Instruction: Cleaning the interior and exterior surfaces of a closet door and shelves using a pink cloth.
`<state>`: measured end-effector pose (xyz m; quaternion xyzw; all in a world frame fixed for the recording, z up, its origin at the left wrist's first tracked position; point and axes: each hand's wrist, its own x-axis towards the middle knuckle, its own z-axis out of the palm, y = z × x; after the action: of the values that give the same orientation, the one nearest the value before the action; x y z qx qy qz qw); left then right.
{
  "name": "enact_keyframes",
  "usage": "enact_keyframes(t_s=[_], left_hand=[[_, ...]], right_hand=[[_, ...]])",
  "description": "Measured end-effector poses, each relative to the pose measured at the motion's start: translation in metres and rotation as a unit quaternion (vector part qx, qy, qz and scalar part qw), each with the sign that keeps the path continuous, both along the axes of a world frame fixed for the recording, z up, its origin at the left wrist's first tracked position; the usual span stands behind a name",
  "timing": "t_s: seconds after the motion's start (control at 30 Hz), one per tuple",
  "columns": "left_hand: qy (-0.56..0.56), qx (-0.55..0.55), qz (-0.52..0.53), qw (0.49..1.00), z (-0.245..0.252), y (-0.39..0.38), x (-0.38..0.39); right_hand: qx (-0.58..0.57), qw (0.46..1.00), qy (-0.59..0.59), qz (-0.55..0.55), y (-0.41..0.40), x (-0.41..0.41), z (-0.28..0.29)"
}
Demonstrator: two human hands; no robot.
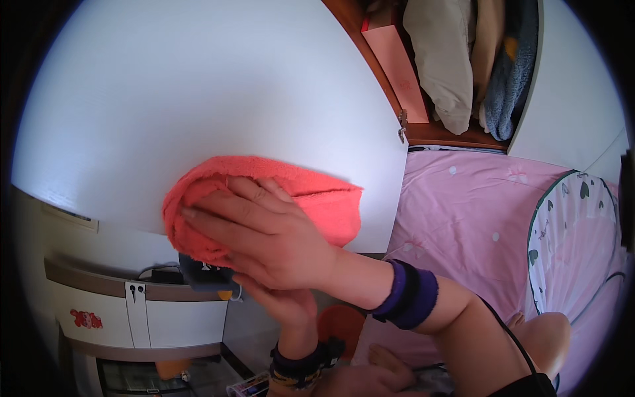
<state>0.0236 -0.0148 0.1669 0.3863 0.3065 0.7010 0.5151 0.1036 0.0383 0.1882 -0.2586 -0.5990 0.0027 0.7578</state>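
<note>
A coral-red cloth, folded and bunched, lies against the lower part of a white cabinet door. My right hand presses on it with the palm towards the door, its fingers pointing left and partly tucked into the cloth's folds. A purple band circles that forearm. Just below is my left hand, near the door's lower edge, with a dark band at its wrist. My right hand hides most of its fingers, so whether it touches the cloth or the door cannot be told.
A metal hinge joins the door to a wardrobe holding hanging clothes and a pink paper bag. Pink bedding and a mesh tent lie right. Below are an orange-red bucket and white drawers.
</note>
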Motion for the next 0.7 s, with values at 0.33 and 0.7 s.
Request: enact_keyframes(t_s=[0.33,0.7], left_hand=[[0.136,0.050,-0.057,0.988,-0.017,0.010,-0.017],[0.262,0.048,0.078,0.961,-0.027,0.020,-0.020]], right_hand=[[-0.359,0.905,0.213,-0.078,0.011,-0.005,-0.233],[-0.431,0.850,0.272,-0.132,0.085,0.039,-0.293]])
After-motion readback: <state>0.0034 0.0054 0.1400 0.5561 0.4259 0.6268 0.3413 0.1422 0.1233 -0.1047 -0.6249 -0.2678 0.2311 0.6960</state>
